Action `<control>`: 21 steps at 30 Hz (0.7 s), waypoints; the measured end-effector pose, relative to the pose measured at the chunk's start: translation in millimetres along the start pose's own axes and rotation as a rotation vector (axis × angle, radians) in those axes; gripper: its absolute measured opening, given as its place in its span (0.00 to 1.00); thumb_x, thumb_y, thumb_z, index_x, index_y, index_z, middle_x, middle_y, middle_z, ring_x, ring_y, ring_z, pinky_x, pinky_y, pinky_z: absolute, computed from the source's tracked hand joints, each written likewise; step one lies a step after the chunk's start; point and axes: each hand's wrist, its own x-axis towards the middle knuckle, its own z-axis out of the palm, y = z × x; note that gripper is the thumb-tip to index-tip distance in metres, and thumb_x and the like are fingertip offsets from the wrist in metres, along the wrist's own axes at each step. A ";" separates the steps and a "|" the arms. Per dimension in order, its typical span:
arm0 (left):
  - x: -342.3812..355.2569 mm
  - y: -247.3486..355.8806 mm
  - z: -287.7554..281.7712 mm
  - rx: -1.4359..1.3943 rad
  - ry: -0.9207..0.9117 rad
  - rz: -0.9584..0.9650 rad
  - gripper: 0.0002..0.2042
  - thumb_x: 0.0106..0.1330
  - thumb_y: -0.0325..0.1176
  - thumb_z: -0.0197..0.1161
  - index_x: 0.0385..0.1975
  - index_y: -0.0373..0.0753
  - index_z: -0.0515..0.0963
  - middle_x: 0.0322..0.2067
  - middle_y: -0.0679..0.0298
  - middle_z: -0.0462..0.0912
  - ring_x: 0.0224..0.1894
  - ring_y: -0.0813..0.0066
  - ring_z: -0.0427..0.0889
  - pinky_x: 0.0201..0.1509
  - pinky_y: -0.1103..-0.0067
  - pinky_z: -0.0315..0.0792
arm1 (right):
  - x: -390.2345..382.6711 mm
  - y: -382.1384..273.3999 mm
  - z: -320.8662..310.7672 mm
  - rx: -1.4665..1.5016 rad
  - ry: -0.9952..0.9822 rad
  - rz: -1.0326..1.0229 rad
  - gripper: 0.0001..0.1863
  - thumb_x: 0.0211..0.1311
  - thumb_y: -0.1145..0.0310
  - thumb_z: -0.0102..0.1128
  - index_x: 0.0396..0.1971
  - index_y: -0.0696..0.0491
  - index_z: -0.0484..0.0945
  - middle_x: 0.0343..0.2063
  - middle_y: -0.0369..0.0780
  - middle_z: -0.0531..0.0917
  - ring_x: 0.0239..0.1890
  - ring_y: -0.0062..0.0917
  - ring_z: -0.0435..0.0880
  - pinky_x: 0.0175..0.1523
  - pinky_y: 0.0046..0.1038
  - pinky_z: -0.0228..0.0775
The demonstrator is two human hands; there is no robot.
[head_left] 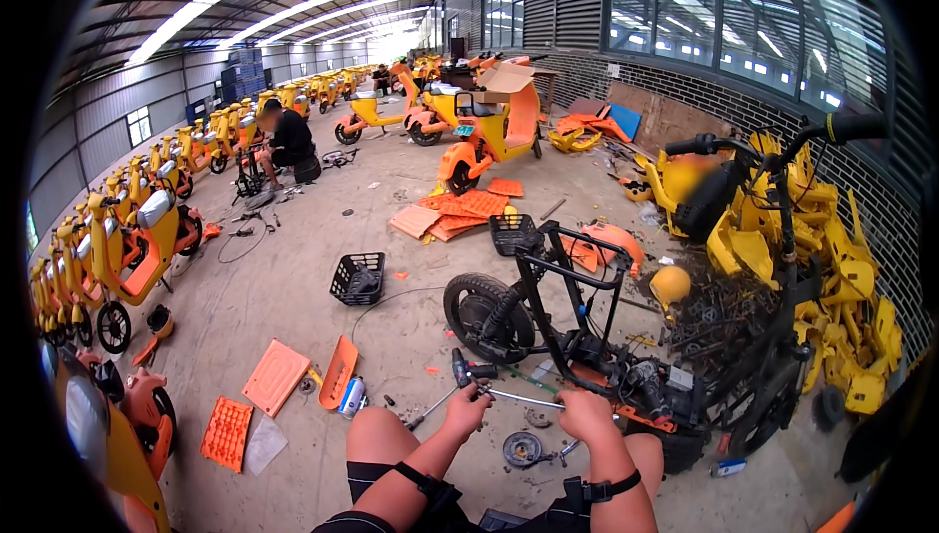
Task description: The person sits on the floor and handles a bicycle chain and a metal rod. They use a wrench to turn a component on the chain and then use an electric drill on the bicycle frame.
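Observation:
A thin silver metal rod [525, 399] runs between my two hands, above the floor in front of my knees. My left hand [468, 410] is closed around its left end. My right hand [587, 416] grips the right end, its fingers partly hidden by the back of the hand. Just beyond my left hand lies a dark power drill [471, 369]. A stripped black scooter frame [577, 284] with its rear wheel [481, 310] stands ahead and to the right. On the floor between my knees is a round metal part [522, 449].
Orange panels [277, 377] and a blue-white can [353, 397] lie left of my knee. Two black baskets [358, 279] [513, 234] stand ahead. Yellow body parts [851, 308] are heaped along the right wall. Scooters [137, 249] line the left; a person [284, 137] crouches farther off.

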 end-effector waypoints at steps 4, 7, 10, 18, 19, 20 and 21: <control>-2.6 3.3 3.0 0.072 -0.038 -0.022 0.21 0.65 0.29 0.59 0.59 0.36 0.74 0.33 0.62 0.84 0.36 0.77 0.82 0.40 0.79 0.75 | 1.4 3.5 4.5 0.000 -0.034 0.027 0.14 0.57 0.60 0.62 0.44 0.43 0.85 0.37 0.44 0.87 0.43 0.41 0.85 0.47 0.42 0.76; -0.7 -0.2 2.1 0.086 -0.049 -0.020 0.21 0.66 0.30 0.59 0.60 0.36 0.73 0.34 0.61 0.85 0.36 0.77 0.83 0.40 0.79 0.75 | 0.6 0.0 1.9 0.008 -0.081 0.036 0.16 0.58 0.59 0.62 0.46 0.44 0.83 0.37 0.43 0.87 0.44 0.40 0.84 0.49 0.42 0.76; -0.1 -3.9 1.9 0.075 -0.059 -0.009 0.21 0.69 0.32 0.58 0.61 0.36 0.72 0.35 0.60 0.85 0.37 0.76 0.83 0.41 0.79 0.75 | -1.1 -7.9 -5.2 0.034 -0.118 0.046 0.17 0.59 0.58 0.63 0.47 0.44 0.83 0.37 0.43 0.87 0.45 0.40 0.84 0.50 0.42 0.75; -7.6 9.3 8.1 0.067 -0.146 0.032 0.21 0.73 0.35 0.55 0.63 0.34 0.70 0.39 0.60 0.85 0.40 0.76 0.83 0.45 0.79 0.76 | -1.2 -8.5 -3.3 0.061 -0.098 0.036 0.16 0.59 0.57 0.63 0.46 0.44 0.83 0.37 0.43 0.87 0.44 0.40 0.85 0.50 0.41 0.75; -9.4 11.7 9.4 0.060 -0.161 0.030 0.21 0.74 0.34 0.54 0.63 0.33 0.69 0.40 0.60 0.84 0.41 0.76 0.82 0.47 0.79 0.76 | -1.3 -8.9 -3.4 0.060 -0.100 0.037 0.16 0.59 0.56 0.63 0.46 0.44 0.83 0.37 0.43 0.87 0.44 0.40 0.85 0.50 0.41 0.75; -11.4 15.0 9.9 0.055 -0.175 0.030 0.21 0.74 0.34 0.53 0.63 0.31 0.69 0.42 0.60 0.84 0.41 0.77 0.81 0.49 0.78 0.76 | -1.2 -10.0 -3.4 0.066 -0.101 0.038 0.16 0.59 0.56 0.63 0.46 0.44 0.83 0.37 0.43 0.87 0.44 0.40 0.85 0.49 0.41 0.75; -10.7 13.5 10.2 0.033 -0.175 0.039 0.20 0.74 0.34 0.53 0.62 0.31 0.69 0.44 0.59 0.83 0.42 0.76 0.81 0.49 0.78 0.76 | -1.1 -11.1 -3.3 0.072 -0.101 0.039 0.16 0.59 0.56 0.63 0.46 0.44 0.83 0.37 0.43 0.87 0.44 0.40 0.85 0.49 0.41 0.75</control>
